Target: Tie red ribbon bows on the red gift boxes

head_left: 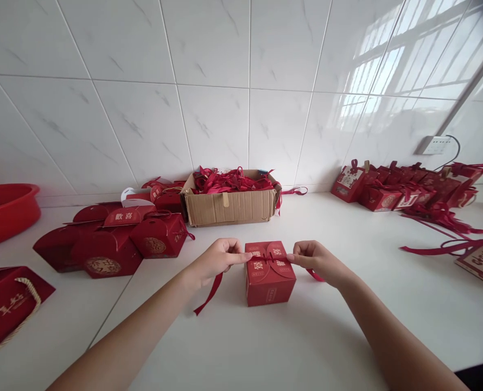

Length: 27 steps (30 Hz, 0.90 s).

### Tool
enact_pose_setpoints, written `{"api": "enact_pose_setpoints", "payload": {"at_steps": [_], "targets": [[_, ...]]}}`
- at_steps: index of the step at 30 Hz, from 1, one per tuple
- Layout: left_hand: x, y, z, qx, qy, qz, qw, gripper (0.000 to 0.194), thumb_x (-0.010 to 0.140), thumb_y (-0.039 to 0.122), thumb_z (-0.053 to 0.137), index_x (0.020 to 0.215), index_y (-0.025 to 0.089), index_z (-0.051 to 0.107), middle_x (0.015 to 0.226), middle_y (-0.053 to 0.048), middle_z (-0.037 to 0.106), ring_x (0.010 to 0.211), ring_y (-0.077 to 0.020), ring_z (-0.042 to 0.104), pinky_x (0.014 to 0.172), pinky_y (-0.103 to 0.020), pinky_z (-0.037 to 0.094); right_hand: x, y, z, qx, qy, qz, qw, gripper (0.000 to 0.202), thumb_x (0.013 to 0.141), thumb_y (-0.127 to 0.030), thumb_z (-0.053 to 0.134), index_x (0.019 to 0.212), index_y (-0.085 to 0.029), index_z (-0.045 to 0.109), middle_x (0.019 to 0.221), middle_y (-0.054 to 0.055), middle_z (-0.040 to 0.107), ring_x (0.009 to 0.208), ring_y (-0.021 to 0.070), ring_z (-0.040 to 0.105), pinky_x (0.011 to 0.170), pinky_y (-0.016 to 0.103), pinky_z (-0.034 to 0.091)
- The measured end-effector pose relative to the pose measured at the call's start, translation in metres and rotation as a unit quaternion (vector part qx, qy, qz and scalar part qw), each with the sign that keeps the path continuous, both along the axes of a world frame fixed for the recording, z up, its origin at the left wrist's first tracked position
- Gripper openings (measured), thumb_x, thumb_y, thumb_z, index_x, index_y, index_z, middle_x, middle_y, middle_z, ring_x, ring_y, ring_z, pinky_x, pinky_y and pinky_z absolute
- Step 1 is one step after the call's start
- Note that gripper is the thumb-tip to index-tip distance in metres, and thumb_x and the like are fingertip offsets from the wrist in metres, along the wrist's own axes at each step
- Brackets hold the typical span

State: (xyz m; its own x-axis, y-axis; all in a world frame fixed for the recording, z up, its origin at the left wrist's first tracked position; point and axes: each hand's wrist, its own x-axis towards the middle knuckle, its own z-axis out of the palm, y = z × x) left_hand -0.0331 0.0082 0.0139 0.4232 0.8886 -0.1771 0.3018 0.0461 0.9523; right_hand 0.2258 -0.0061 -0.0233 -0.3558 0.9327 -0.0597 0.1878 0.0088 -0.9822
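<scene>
A small red gift box (269,288) with gold characters stands upright on the white counter in front of me. Across its top runs a dark red ribbon (209,296), crossed or knotted at the middle where the flaps meet. On the box's left side, my left hand (222,256) pinches one half of the ribbon, and its loose tail hangs down below the fingers. My right hand (312,260) pinches the other half at the right top edge, with a short loop of ribbon showing under it. Both hands are close to the box top, at about equal height.
Behind the box, a cardboard box (229,210) is heaped with red ribbons. Several red gift boxes (115,250) cluster at left, near a red basin (9,212) and a rope-handled bag (13,309). More finished-looking boxes (382,198) and loose ribbons (440,217) lie at right, below a power strip (433,145).
</scene>
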Motion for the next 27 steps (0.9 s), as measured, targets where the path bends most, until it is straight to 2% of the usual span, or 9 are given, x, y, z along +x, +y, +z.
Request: {"api": "enact_pose_setpoints", "payload": {"at_steps": [5, 8, 10, 12, 14, 16, 18, 21, 27], "targets": [[0.0, -0.001, 0.004, 0.046, 0.036, 0.003, 0.998, 0.038, 0.066, 0.043, 0.071, 0.06, 0.018, 0.043, 0.056, 0.008, 0.037, 0.049, -0.0065, 0.026, 0.047, -0.023, 0.018, 0.007, 0.0, 0.006, -0.007, -0.032, 0.008, 0.999, 0.044, 0.071, -0.054, 0.069, 0.061, -0.017, 0.046, 0.051, -0.009, 0.029, 0.047, 0.0053, 0.017, 0.045, 0.024, 0.008], [-0.001, -0.002, 0.003, 0.085, 0.065, -0.017, 0.994, 0.034, 0.07, 0.042, 0.067, 0.061, 0.018, 0.044, 0.06, 0.005, 0.042, 0.056, -0.0096, 0.038, 0.052, -0.023, 0.027, 0.011, -0.002, 0.012, -0.027, -0.061, 0.05, 0.997, 0.048, 0.077, -0.057, 0.06, 0.058, -0.017, 0.043, 0.053, -0.007, 0.031, 0.048, 0.0063, 0.02, 0.046, 0.024, 0.012], [-0.001, -0.004, 0.003, 0.127, 0.085, -0.006, 0.988, 0.027, 0.071, 0.04, 0.065, 0.067, 0.019, 0.049, 0.07, 0.003, 0.05, 0.07, -0.0146, 0.049, 0.062, -0.026, 0.036, 0.014, -0.003, 0.014, -0.024, -0.061, 0.084, 0.994, 0.051, 0.082, -0.056, 0.055, 0.054, -0.017, 0.039, 0.052, -0.006, 0.03, 0.049, 0.0069, 0.021, 0.047, 0.024, 0.015], [0.002, -0.009, 0.003, 0.203, 0.096, 0.029, 0.974, 0.019, 0.072, 0.036, 0.065, 0.079, 0.021, 0.054, 0.089, -0.001, 0.058, 0.092, -0.021, 0.054, 0.079, -0.032, 0.041, 0.018, -0.003, 0.014, -0.001, -0.028, 0.093, 0.995, 0.048, 0.083, -0.052, 0.056, 0.054, -0.017, 0.043, 0.052, -0.005, 0.034, 0.049, 0.0075, 0.026, 0.049, 0.024, 0.021], [0.007, -0.015, 0.004, 0.287, 0.099, 0.041, 0.952, 0.017, 0.074, 0.031, 0.063, 0.088, 0.024, 0.057, 0.108, -0.004, 0.059, 0.109, -0.0244, 0.05, 0.094, -0.038, 0.037, 0.018, -0.003, 0.014, 0.028, 0.034, 0.075, 0.996, 0.039, 0.082, -0.047, 0.061, 0.059, -0.016, 0.053, 0.054, -0.003, 0.043, 0.052, 0.0088, 0.034, 0.053, 0.025, 0.029], [0.014, -0.022, 0.004, 0.339, 0.102, 0.011, 0.935, 0.016, 0.076, 0.026, 0.062, 0.091, 0.025, 0.06, 0.114, -0.005, 0.059, 0.111, -0.0249, 0.05, 0.099, -0.041, 0.035, 0.015, -0.005, 0.014, 0.047, 0.099, 0.057, 0.992, 0.027, 0.08, -0.042, 0.064, 0.07, -0.017, 0.062, 0.06, -0.001, 0.051, 0.057, 0.0108, 0.043, 0.059, 0.026, 0.037], [0.02, -0.028, 0.004, 0.356, 0.111, -0.03, 0.927, 0.018, 0.076, 0.023, 0.061, 0.094, 0.025, 0.061, 0.111, -0.005, 0.061, 0.108, -0.0245, 0.052, 0.098, -0.04, 0.037, 0.007, -0.008, 0.015, 0.056, 0.148, 0.062, 0.985, 0.02, 0.08, -0.039, 0.065, 0.08, -0.019, 0.068, 0.068, 0.001, 0.059, 0.064, 0.0134, 0.052, 0.067, 0.03, 0.043], [0.024, -0.035, 0.004, 0.357, 0.129, -0.064, 0.923, 0.02, 0.077, 0.022, 0.06, 0.097, 0.026, 0.061, 0.104, -0.004, 0.064, 0.104, -0.0239, 0.053, 0.095, -0.04, 0.038, -0.007, -0.014, 0.016, 0.062, 0.188, 0.079, 0.977, 0.02, 0.082, -0.037, 0.063, 0.091, -0.02, 0.07, 0.077, 0.003, 0.064, 0.075, 0.0169, 0.059, 0.075, 0.034, 0.047], [0.026, -0.045, 0.011, 0.336, 0.162, -0.1, 0.923, 0.016, 0.076, 0.024, 0.062, 0.092, 0.028, 0.062, 0.107, -0.002, 0.061, 0.108, -0.0244, 0.049, 0.099, -0.043, 0.032, -0.024, -0.022, 0.014, 0.071, 0.243, 0.008, 0.967, 0.025, 0.085, -0.035, 0.062, 0.104, -0.02, 0.066, 0.067, 0.0, 0.064, 0.062, 0.0127, 0.059, 0.063, 0.028, 0.049]]}}
